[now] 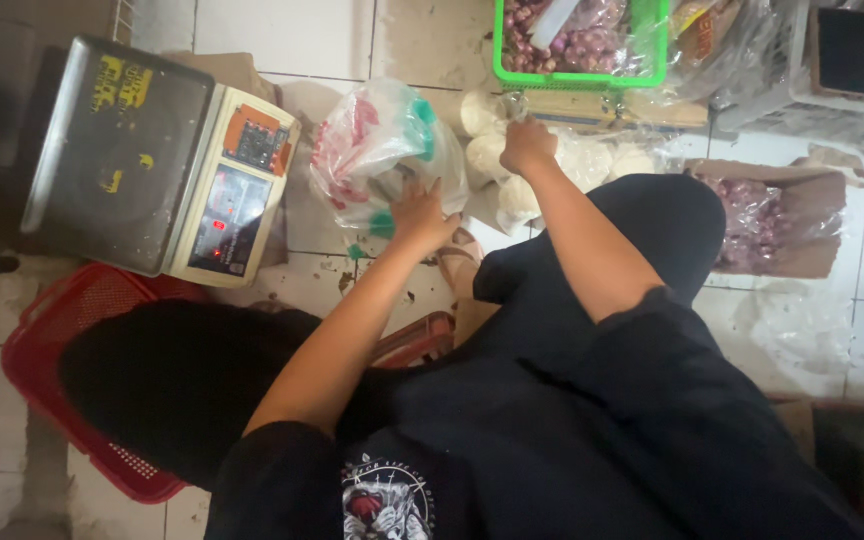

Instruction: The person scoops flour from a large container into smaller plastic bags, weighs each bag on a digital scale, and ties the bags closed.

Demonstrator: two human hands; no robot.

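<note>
On the tiled floor (422,45) ahead of the seated person, a clear plastic bag (377,150) with red and green print stands bulging, just right of a digital weighing scale (167,165) with a steel pan. Left hand (422,215): palm down, fingers loosely spread, resting against the lower right side of the clear plastic bag; the bag lies up and to the left of the hand, touching it. Right hand (527,148): closed into a fist, reaching further forward; it appears to pinch the neck of a thin white-filled bag (592,160), though what exactly sits between the fingers cannot be told. The white-filled bag spreads to the right of and below that hand, beside several pale round lumps (487,155) on the floor. Beyond the right hand, a green basket (582,78) holds small purple-red shallots, well apart from the left hand. To the right, a brown cardboard tray (802,215) holds more shallots under plastic. A red basket (72,320) sits by the person's left knee, partly beneath the scale. Both forearms are bare; dark clothing covers lap and knees.
</note>
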